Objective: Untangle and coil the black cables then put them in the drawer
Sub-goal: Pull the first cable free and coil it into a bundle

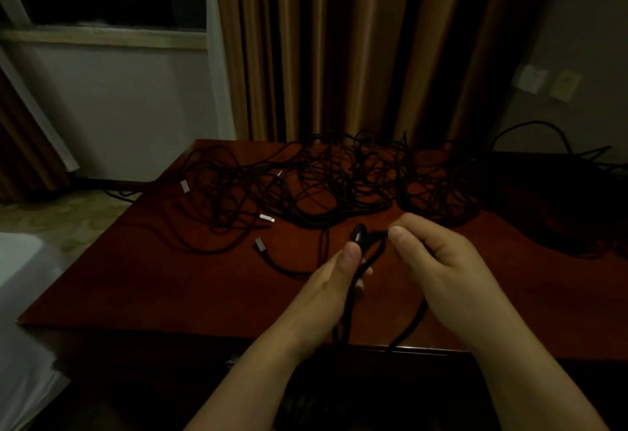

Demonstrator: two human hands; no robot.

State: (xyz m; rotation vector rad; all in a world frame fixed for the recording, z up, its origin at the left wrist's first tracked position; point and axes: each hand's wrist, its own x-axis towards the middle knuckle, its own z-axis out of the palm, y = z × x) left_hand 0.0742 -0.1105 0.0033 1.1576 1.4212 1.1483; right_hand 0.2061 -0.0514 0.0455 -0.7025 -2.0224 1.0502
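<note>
A tangled heap of black cables [339,182] with silver plugs spreads over the far half of the dark red table [153,288]. My left hand [334,281] grips several loops of one black cable [362,237] between thumb and fingers. Its loose strands hang down over the table's near edge. My right hand [438,260] pinches the same cable just right of the loops, fingers curled. The drawer is not visible.
Silver plugs lie at the left of the heap, one plug [261,245] close to my left hand. More cable [543,131] trails off the table's far right. Brown curtains [339,46] hang behind. A white bed edge [20,294] is at the left.
</note>
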